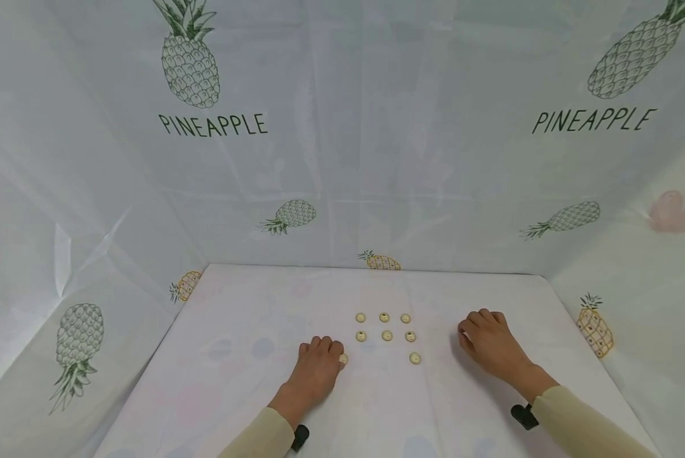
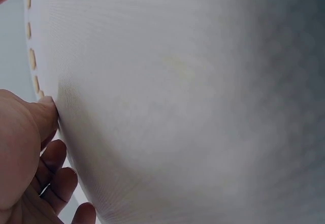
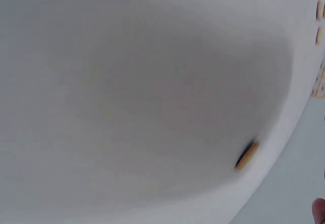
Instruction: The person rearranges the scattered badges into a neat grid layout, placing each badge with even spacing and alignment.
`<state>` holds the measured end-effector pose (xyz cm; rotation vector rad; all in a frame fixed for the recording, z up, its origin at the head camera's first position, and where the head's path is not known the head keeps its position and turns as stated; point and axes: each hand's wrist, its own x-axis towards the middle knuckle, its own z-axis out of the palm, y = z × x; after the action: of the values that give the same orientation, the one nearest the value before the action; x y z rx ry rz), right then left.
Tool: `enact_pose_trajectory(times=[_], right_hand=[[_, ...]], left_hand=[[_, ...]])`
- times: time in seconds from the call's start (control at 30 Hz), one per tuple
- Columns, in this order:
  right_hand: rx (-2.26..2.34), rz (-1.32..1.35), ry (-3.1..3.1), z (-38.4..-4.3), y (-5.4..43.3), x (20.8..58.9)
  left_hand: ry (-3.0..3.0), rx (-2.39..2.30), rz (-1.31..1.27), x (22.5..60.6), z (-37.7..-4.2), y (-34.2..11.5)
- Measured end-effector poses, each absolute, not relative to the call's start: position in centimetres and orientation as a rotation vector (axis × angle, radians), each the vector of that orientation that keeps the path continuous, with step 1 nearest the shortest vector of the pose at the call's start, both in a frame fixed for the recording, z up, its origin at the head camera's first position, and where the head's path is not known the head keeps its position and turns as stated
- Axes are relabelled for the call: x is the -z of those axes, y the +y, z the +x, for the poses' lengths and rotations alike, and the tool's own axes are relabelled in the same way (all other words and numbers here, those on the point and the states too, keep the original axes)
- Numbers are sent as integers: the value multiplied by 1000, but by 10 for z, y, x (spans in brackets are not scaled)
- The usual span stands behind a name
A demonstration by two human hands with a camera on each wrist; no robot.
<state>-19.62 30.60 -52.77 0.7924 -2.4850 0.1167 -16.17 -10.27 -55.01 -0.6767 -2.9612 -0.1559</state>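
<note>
In the head view, my left hand (image 1: 315, 369) is low over the table, its fingers bent down around a small pale-yellow round disc (image 1: 343, 359) that peeks out beside the index finger. The left wrist view shows the thumb (image 2: 46, 115) down at the tabletop; the disc's far side is hidden. To the right, my right hand (image 1: 488, 340) hovers with loosely curled fingers and no visible object in them. One disc (image 1: 415, 358) lies alone between the hands. Behind it are two short rows of similar discs (image 1: 387, 336), some with a dark mark in the middle.
A white cloth with faint coloured spots covers the table (image 1: 250, 388). Sheets printed with pineapples hang as a wall (image 1: 342, 140) behind the far edge and along both sides. In the right wrist view, a single disc (image 3: 247, 155) lies on the cloth.
</note>
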Motion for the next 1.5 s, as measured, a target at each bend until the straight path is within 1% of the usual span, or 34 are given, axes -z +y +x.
enact_pose_trajectory(times=[0.23,0.47,0.67,0.9,1.13,1.3,1.5], right_hand=[[-119,776,-2443,-193,343,526],[-86,713,-2518,-185,360,527],[-44,692,-2591,-181,361,532],[-26,697,-2567,-184,360,544],[-5,757,-2519,-187,363,554],[-31,782,-2539,-187,360,552],[-87,739,-2636,-183,357,544]], left_hand=[[-2986,167,-670,549,-162,-103],[-2991,155,-670,545,-160,-101],[-2983,161,-666,543,-159,-102],[-3001,200,-658,543,-159,-102],[-3009,216,-656,544,-160,-102],[-3000,195,-650,544,-159,-101],[-2990,176,-655,544,-159,-101]])
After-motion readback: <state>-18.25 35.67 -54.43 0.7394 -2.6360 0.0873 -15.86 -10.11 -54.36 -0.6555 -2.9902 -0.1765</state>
